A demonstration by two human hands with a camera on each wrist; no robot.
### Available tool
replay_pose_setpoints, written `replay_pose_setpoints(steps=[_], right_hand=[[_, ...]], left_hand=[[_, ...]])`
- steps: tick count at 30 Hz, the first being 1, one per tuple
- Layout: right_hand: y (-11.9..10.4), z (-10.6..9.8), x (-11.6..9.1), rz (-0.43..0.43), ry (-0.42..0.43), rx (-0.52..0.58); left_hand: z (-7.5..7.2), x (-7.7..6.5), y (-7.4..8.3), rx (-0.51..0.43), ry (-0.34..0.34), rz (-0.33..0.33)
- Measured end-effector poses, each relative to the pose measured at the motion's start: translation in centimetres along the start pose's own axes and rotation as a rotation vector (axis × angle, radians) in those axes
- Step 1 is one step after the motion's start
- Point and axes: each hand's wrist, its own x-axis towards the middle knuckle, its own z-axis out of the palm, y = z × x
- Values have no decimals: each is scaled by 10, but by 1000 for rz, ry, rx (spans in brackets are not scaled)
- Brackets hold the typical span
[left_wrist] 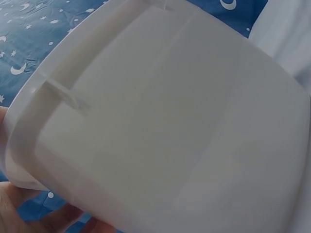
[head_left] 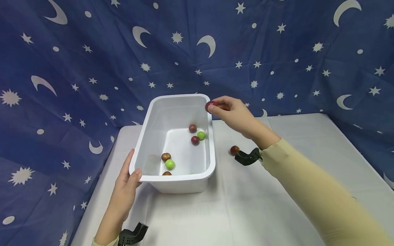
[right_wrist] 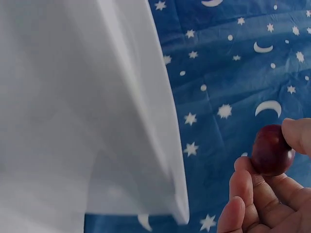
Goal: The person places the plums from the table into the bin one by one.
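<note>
My left hand (head_left: 125, 188) grips the near left corner of a white plastic bin (head_left: 176, 178), thumb over the rim and fingers along its outer side. In the left wrist view the bin's outer wall (left_wrist: 160, 126) fills most of the picture. Above the bin's right rim, my right hand (head_left: 232, 111) pinches a dark red plum (right_wrist: 272, 150) between thumb and fingers. Inside the bin lie several fruits, among them a red plum (head_left: 195, 140), a brownish plum (head_left: 192, 128) and a small green fruit (head_left: 170, 164). The near wall partly hides one brownish fruit (head_left: 167, 173).
Another red plum (head_left: 234, 150) lies on the white-covered table (head_left: 261, 205), right of the bin and beside the black wrist camera (head_left: 247, 157). A blue curtain (head_left: 172, 44) with white moons and stars hangs behind and to the left.
</note>
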Motion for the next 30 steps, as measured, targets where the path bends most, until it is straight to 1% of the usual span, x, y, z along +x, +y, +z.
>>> replay_pose_setpoints(steps=[5, 9, 14, 17, 21, 27, 30], right_hand=[[-14, 16, 10, -31, -30, 3], [-22, 30, 17, -31, -57, 21], [-28, 45, 26, 16, -88, 109], [-30, 53, 32, 54, -91, 139], [-30, 66, 37, 76, -110, 121], [-26, 81, 37, 115, -157, 136], [-23, 87, 37, 102, -179, 61]], left_hand=[[-1, -2, -1, 8, 6, -6], [-1, -3, -1, 2, 2, 0], [-1, -1, -1, -24, -5, 29], [-1, 1, -1, -34, -13, 29], [-2, 1, -2, -25, -15, 21], [-2, 1, -2, -19, -14, 11], [-2, 1, -1, -8, -14, 10]])
